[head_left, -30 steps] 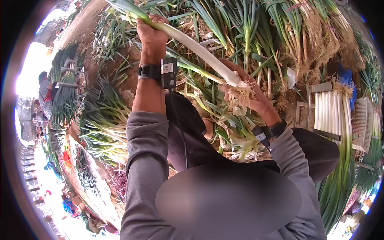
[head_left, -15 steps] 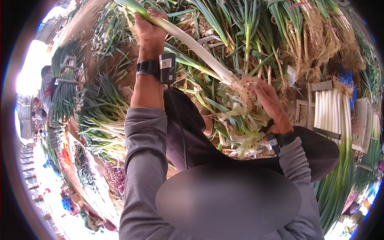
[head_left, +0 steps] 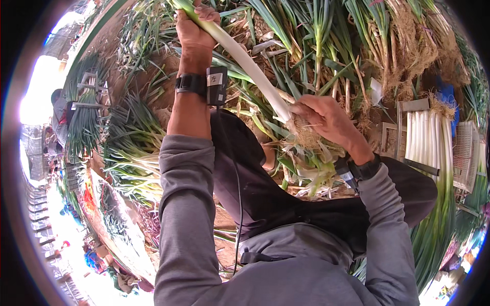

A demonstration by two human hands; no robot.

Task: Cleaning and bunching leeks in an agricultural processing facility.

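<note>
A long green onion (head_left: 247,64) slants across in front of me, green leaves up at the far left, white shank running down to the right. My left hand (head_left: 196,31) is wrapped round it where white turns green. At the root end, my right hand (head_left: 326,118) has its fingers curled in a pinch against the base of the shank. Pale stringy roots (head_left: 309,137) hang below those fingers. Whether the right fingertips grip roots or outer skin is hidden.
Peelings and leaves (head_left: 314,171) are heaped below my right hand. Untrimmed onions with dry roots (head_left: 408,46) lie at the far right. Cleaned white onions (head_left: 426,135) rest in a metal frame (head_left: 416,105) on the right. More onions (head_left: 135,166) lie left; a person (head_left: 60,117) is beyond.
My right hand has come left and slightly down, closing on the onion's root end. The onion and my left hand have shifted slightly right.
</note>
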